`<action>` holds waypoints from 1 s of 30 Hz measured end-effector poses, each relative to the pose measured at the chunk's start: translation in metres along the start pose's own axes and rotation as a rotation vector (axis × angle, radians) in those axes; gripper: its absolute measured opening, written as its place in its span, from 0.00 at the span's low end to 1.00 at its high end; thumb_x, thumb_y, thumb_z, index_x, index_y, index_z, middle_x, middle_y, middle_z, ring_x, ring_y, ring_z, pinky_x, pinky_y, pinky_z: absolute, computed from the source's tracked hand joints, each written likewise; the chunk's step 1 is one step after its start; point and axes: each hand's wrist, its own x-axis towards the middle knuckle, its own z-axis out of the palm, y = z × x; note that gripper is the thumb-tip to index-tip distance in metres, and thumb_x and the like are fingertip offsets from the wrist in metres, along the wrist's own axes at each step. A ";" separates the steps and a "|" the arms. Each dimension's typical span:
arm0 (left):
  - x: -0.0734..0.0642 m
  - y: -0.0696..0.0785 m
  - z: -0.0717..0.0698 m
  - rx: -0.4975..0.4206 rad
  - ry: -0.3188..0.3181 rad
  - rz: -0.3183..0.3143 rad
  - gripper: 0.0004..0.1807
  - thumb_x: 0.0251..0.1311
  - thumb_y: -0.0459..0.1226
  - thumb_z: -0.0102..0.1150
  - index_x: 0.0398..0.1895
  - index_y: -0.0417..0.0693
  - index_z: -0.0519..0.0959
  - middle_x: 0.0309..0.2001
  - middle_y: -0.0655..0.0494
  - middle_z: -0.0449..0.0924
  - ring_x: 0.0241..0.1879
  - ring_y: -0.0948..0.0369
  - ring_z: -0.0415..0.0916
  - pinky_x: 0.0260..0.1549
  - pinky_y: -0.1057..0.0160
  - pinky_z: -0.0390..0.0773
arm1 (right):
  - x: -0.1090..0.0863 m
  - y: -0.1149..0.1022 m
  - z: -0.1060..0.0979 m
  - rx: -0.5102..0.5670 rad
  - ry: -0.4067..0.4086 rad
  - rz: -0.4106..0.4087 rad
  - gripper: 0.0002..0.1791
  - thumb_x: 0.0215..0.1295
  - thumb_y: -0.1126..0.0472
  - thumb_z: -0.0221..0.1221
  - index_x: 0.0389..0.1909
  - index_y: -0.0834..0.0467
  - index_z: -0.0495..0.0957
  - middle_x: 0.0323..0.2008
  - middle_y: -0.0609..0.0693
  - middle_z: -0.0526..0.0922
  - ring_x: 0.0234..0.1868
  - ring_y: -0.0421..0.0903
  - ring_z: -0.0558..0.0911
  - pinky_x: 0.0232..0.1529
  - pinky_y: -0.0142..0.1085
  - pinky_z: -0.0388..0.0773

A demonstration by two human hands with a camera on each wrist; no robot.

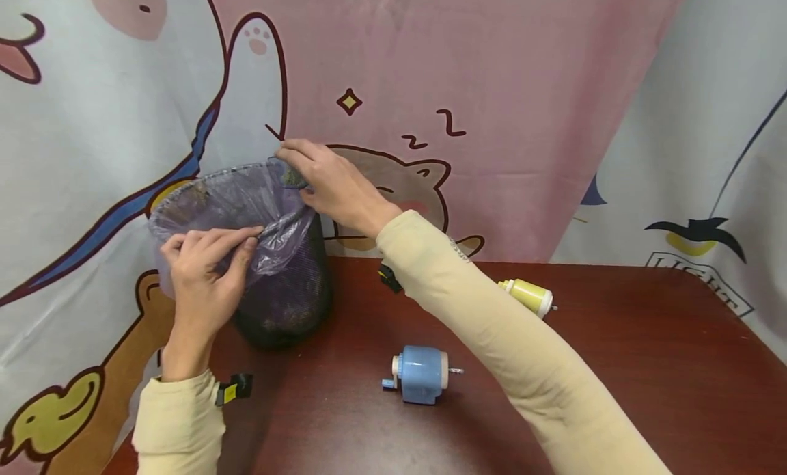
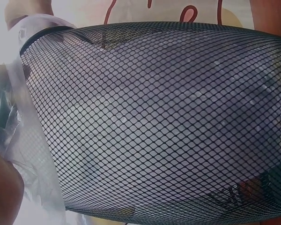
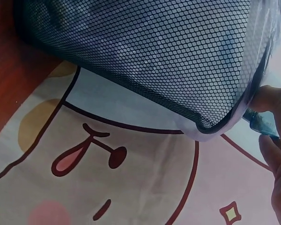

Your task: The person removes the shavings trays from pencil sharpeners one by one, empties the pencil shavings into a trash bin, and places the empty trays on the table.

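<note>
A black mesh wastebasket [image 1: 283, 318] stands at the back left, lined with a thin translucent purple bag [image 1: 240, 188] folded over its rim. At the bag's near edge, my left hand [image 1: 205, 270] pinches the plastic between thumb and fingers. My right hand [image 1: 344, 188] is at the basket's right rim. It holds a small translucent bluish tray [image 3: 264, 124] between thumb and fingers; something greenish shows in it in the head view. Out on the table lies a blue hand-crank pencil sharpener [image 1: 423, 374].
A yellow sharpener [image 1: 530, 297] lies farther right, partly behind the right sleeve [image 1: 492, 331]. The reddish-brown table [image 1: 645, 365] meets a cartoon-printed cloth [image 1: 492, 65] directly behind the basket.
</note>
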 end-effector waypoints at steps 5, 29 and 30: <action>0.000 0.000 0.001 0.003 -0.002 -0.004 0.10 0.62 0.28 0.65 0.45 0.43 0.90 0.37 0.41 0.88 0.37 0.45 0.70 0.56 0.58 0.43 | 0.001 -0.002 -0.002 -0.027 -0.019 -0.018 0.33 0.69 0.67 0.63 0.74 0.59 0.67 0.75 0.55 0.67 0.75 0.50 0.69 0.72 0.37 0.69; 0.000 0.000 0.001 0.005 0.001 -0.014 0.10 0.63 0.30 0.65 0.45 0.43 0.90 0.37 0.41 0.88 0.37 0.44 0.70 0.56 0.59 0.42 | 0.001 -0.008 -0.006 -0.171 -0.062 -0.198 0.27 0.74 0.73 0.52 0.73 0.59 0.70 0.74 0.56 0.69 0.77 0.51 0.67 0.76 0.36 0.63; 0.000 0.000 0.001 0.005 0.001 -0.014 0.10 0.63 0.30 0.65 0.45 0.42 0.90 0.37 0.40 0.88 0.37 0.44 0.70 0.56 0.59 0.42 | 0.001 -0.009 -0.006 -0.171 -0.065 -0.198 0.27 0.74 0.73 0.52 0.73 0.59 0.70 0.74 0.56 0.69 0.77 0.51 0.67 0.76 0.36 0.63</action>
